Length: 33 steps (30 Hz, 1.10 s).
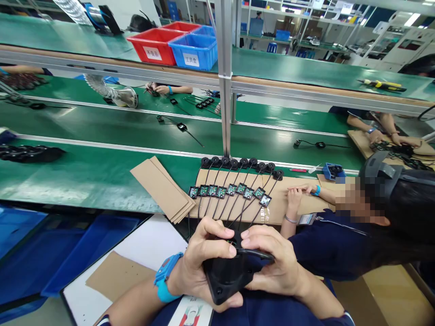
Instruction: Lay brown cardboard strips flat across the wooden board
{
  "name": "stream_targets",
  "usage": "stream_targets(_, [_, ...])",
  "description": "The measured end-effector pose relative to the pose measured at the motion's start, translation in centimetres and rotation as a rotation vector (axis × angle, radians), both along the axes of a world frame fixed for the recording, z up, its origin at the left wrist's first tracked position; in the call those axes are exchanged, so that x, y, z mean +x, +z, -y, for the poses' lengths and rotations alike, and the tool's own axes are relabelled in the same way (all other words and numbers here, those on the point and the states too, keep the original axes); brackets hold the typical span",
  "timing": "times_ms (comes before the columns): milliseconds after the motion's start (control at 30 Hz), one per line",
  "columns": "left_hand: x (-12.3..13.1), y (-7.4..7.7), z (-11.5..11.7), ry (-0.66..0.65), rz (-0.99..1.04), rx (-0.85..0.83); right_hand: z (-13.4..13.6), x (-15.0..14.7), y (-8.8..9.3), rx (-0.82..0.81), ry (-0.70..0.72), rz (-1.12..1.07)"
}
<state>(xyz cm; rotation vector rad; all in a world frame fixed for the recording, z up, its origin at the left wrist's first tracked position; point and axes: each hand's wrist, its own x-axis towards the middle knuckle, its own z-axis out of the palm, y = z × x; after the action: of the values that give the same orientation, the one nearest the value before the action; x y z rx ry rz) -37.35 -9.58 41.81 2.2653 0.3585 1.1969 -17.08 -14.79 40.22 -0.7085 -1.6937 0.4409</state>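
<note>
My left hand [200,260] and my right hand [272,262] are both wrapped round a black plastic housing [226,278] held close to my lap. A black cable [254,252] runs over the top of the housing under my right fingers. A blue wrist strap [166,276] sits on my left wrist. Beyond my hands, a row of several small circuit boards [231,190] with black leads and round black parts [243,163] lies on a cardboard sheet [278,203].
A co-worker in dark blue [343,244] leans on the cardboard at my right. A stack of cardboard strips [161,188] lies on the green bench. The green conveyor [136,131] carries black cabled parts. Red [152,45] and blue bins [193,52] stand on the shelf. Blue trays [84,253] sit low left.
</note>
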Motion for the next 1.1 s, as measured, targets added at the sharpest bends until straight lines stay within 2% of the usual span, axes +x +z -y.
stream_targets(133, [-0.3, 0.3, 0.2, -0.014, -0.023, 0.016, 0.0, -0.2, -0.5, -0.003, 0.011, 0.022])
stream_targets(267, [-0.5, 0.3, 0.5, 0.032, -0.073, 0.011, -0.1, -0.4, -0.8, -0.012, 0.012, 0.004])
stream_targets(500, [-0.6, 0.2, 0.6, 0.083, -0.042, -0.062, -0.3, -1.1, -1.3, -0.038, 0.011, -0.076])
stream_targets(700, [-0.8, 0.0, 0.5, 0.038, 0.043, -0.052, -0.5, -2.0, -2.6, -0.074, 0.054, -0.190])
stream_targets(867, [-1.5, -0.6, 0.0, -0.004, 0.099, 0.001, -0.6, -2.9, -4.0, -0.128, 0.164, -0.364])
stream_targets(1000, [-2.0, -1.0, -0.2, -0.050, 0.112, -0.035, -0.8, -3.4, -4.3, -0.119, 0.162, -0.373])
stream_targets(1100, [-1.9, -0.6, -0.4, -0.054, 0.104, -0.005, -0.9, -3.5, -4.3, -0.113, 0.161, -0.370])
